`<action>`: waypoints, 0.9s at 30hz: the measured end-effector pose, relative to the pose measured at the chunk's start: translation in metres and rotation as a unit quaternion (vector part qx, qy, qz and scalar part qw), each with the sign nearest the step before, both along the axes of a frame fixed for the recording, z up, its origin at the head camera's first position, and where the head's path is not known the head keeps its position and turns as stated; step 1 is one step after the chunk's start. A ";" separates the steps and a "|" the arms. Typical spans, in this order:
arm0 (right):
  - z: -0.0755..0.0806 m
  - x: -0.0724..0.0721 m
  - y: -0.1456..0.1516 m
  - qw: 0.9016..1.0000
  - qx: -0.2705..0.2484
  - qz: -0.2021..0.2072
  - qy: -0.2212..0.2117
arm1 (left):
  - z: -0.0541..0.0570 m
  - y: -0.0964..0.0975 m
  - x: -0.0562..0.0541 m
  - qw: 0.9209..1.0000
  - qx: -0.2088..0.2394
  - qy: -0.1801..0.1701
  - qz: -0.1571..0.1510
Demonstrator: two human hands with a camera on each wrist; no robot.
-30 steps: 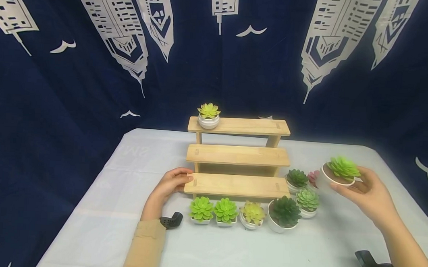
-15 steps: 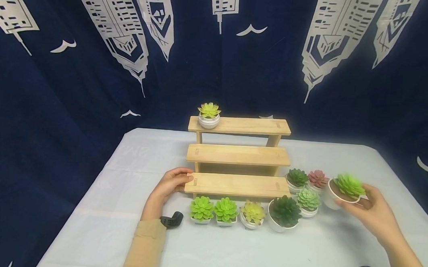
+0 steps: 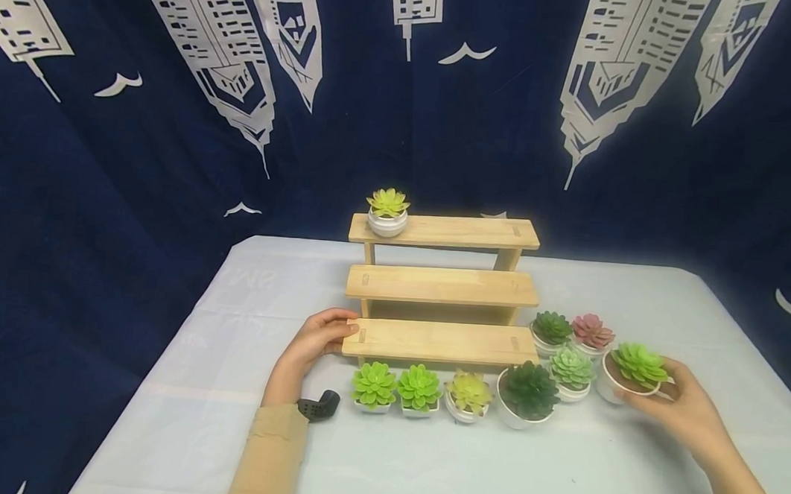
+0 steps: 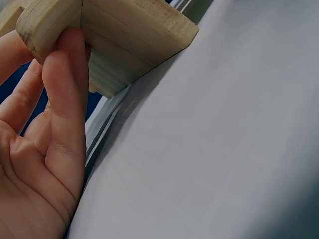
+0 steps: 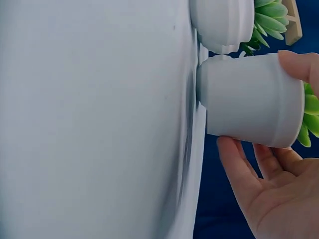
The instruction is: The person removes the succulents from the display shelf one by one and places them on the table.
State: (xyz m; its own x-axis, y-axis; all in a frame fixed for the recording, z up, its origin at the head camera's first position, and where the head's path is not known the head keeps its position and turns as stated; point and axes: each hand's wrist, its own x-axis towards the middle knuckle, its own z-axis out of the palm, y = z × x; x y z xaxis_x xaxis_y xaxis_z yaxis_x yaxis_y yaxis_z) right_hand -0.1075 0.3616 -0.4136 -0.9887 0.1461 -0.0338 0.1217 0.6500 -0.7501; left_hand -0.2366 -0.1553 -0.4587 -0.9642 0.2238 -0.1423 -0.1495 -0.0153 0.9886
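Note:
My left hand [image 3: 315, 341] pinches the left end of the lowest board of a three-tier wooden plant stand [image 3: 443, 285]; the left wrist view shows thumb and fingers at the board's corner [image 4: 50, 25]. On the right, my right hand [image 3: 689, 408] grips a white pot with a bright green succulent [image 3: 639, 366]. In the right wrist view the thumb lies on one side of this pot [image 5: 249, 97] and the fingers on the other. Its base is at or just above the tabletop; I cannot tell which. A yellow-green succulent [image 3: 388, 211] stands on the top tier's left end.
Before the stand sit two bright green succulents [image 3: 373, 384], a yellowish one [image 3: 468, 394] and a larger dark green one [image 3: 527, 392]. To its right are a dark green [image 3: 551, 330], a pink [image 3: 592, 332] and a pale green succulent [image 3: 572, 370]. A navy curtain [image 3: 401, 143] hangs behind.
My right hand has lowered the potted succulent toward the table beside the pale green one, uncovering the pink succulent. My left hand has stayed on the stand.

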 end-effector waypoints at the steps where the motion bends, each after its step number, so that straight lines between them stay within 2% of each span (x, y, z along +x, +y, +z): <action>1: -0.001 0.000 0.000 1.000 0.003 0.001 -0.001 | 0.000 0.000 0.000 1.000 0.000 0.001 0.000; 11: -0.005 -0.002 0.000 1.000 0.005 0.011 -0.024 | 0.002 0.000 0.000 1.000 0.001 -0.006 -0.006; 19: -0.004 -0.003 0.002 0.999 0.009 0.015 -0.039 | 0.028 0.004 0.016 1.000 0.006 0.004 -0.013; 22: -0.003 -0.002 0.003 0.999 0.004 0.022 -0.029 | 0.027 0.004 0.016 1.000 0.007 0.005 -0.016; 27: 0.007 -0.003 0.003 0.999 0.001 0.036 -0.004 | 0.011 0.001 0.007 1.000 0.010 -0.001 -0.012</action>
